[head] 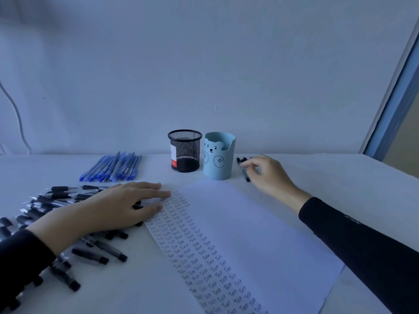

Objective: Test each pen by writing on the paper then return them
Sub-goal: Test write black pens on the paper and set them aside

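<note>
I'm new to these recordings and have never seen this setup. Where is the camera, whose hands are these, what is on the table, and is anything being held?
There is no machine here. A person works with bare hands, and the single picture comes from a camera worn on their head, looking down at a white table. The left hand lies flat on the top corner of a paper sheet filled with columns of the word Test. Left of the sheet lies a pile of black pens, and farther back a row of blue pens. A mesh cup and a bear cup stand at the back. The right hand curls over a few loose pens beside the bear cup. Whether it grips one cannot be told.
</note>
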`<state>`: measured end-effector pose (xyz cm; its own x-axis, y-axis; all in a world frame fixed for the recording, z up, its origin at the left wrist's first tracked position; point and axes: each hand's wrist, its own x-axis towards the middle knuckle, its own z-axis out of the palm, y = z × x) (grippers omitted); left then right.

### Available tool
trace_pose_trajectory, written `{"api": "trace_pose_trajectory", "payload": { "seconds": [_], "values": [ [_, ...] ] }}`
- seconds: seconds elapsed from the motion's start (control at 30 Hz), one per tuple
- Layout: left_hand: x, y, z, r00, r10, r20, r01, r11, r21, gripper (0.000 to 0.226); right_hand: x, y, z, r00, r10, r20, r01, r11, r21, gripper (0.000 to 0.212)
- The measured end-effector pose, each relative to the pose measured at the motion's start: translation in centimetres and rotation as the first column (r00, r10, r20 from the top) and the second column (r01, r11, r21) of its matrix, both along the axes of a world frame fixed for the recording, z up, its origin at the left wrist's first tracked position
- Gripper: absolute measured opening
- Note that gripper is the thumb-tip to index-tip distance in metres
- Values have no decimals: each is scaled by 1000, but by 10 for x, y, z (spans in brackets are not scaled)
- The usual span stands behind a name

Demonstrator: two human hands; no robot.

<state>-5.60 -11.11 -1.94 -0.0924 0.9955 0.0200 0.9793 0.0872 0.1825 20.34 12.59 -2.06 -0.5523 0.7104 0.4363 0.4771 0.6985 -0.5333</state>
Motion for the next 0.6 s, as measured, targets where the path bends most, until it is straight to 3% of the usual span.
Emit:
{"api": "trace_pose_trajectory", "payload": {
  "seconds": [0.13, 0.23, 0.3, 0.47, 0.6],
  "values": [
    [0, -1, 8, 976, 54, 209, -84, 987, 137, 44, -20, -38, -2, 962, 266, 61, -268, 963, 37, 23],
    [-20, -3, 15, 981, 129, 142, -171, 925, 340, 28, -28, -49, -12, 922, 366, 126, -379, 919, 109, 22],
    [-38, -6, 17, 973, 197, 124, -230, 891, 391, 24, -30, -51, -15, 907, 393, 148, -413, 899, 143, 21],
    [-57, -14, 21, 963, 257, 80, -269, 932, 245, 10, -27, -46, -18, 911, 385, 150, -406, 900, 155, 28],
    [-53, -15, 24, 967, 213, 141, -241, 945, 223, 16, -26, -45, -22, 909, 391, 146, -413, 895, 170, 26]
  ]
}}
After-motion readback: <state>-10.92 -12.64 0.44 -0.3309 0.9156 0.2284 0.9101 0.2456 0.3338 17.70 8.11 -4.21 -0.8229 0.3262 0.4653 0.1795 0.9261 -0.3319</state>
